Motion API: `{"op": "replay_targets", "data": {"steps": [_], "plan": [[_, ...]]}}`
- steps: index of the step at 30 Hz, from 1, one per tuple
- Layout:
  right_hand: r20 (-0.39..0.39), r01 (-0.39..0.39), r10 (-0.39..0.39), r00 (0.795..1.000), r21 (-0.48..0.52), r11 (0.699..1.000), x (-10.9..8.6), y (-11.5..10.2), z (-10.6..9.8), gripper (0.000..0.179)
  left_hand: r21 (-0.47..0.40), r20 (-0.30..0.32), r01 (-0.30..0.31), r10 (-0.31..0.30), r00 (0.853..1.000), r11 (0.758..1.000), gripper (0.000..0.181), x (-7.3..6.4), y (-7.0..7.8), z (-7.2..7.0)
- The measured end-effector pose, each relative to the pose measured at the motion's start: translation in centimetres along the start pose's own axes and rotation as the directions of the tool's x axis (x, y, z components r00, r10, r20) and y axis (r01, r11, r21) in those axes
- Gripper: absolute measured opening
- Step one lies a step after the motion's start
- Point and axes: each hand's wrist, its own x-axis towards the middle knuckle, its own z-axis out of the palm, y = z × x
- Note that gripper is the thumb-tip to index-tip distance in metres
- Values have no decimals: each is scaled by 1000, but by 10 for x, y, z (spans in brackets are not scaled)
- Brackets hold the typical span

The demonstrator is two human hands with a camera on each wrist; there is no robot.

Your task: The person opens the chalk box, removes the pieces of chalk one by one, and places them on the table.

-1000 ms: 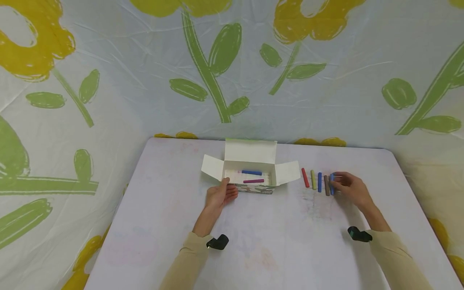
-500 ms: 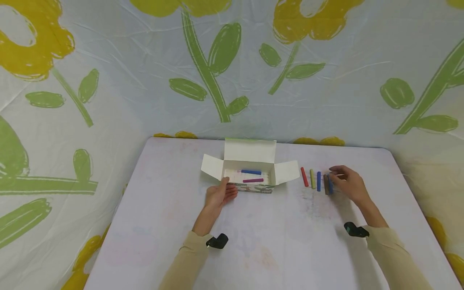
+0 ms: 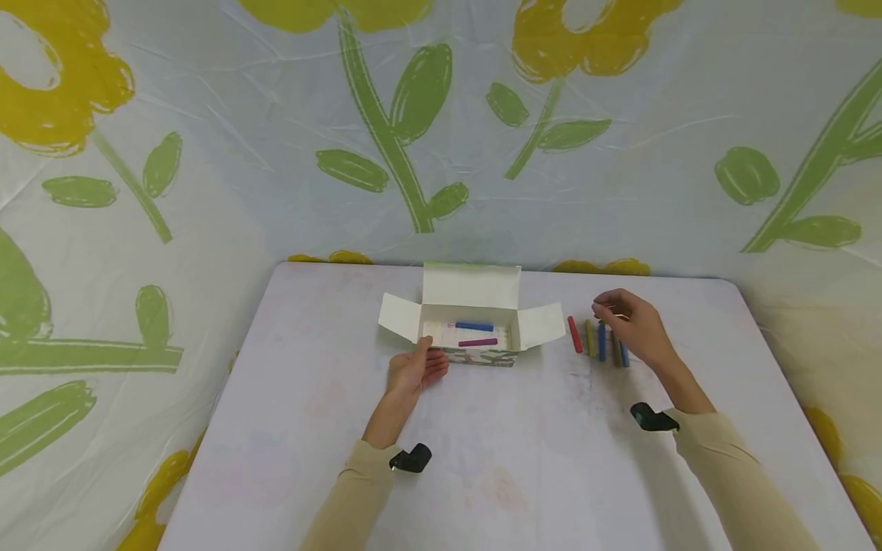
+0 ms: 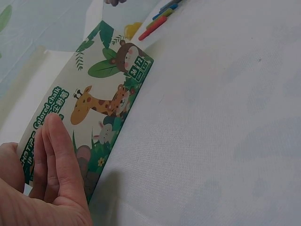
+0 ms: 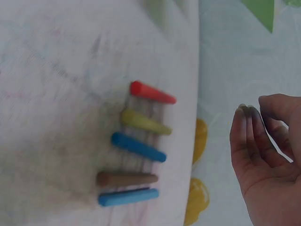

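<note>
An open white cardboard box (image 3: 492,358), printed with animals and the words "Colored chalk", stands near the back of the table. My left hand (image 3: 405,373) pinches its front wall, thumb over the rim and fingers flat against the outside. Inside lie a blue chalk (image 3: 474,327) and a magenta chalk (image 3: 478,342). To the right of the box is a row of chalks: red (image 5: 153,92), yellow-green (image 5: 146,122), blue (image 5: 138,147), brown (image 5: 127,179) and lighter blue (image 5: 128,197). Above this row hovers my right hand (image 3: 637,325), fingers loosely bent, nothing between them.
The box's side flaps (image 3: 542,325) spread outward and its lid (image 3: 472,285) stands up at the back. Faint chalk smudges mark the white table (image 3: 537,459). A flower-printed cloth (image 3: 276,153) hangs behind the table's back edge.
My right hand has let go of the lighter blue chalk beside the brown one, then risen and moved left over the row. My left hand stays on the box.
</note>
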Motion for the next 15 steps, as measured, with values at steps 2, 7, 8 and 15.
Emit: {"op": "replay_targets", "data": {"steps": [2,7,8,15], "plan": [[-3,29,-29,1000,16,999,4,-7,2,29,3,-5,0,0,1000,1000,35,0,0,0],[-1,89,-89,996,74,993,12,-25,7,25,5,-13,0,0,1000,1000,35,1,0,-1],[1,98,-99,995,86,991,14,-29,8,25,7,-13,-2,2,1000,1000,35,1,0,-1],[25,138,-142,990,108,984,24,-52,22,24,0,-5,8,-8,1000,1000,36,2,0,0]]}}
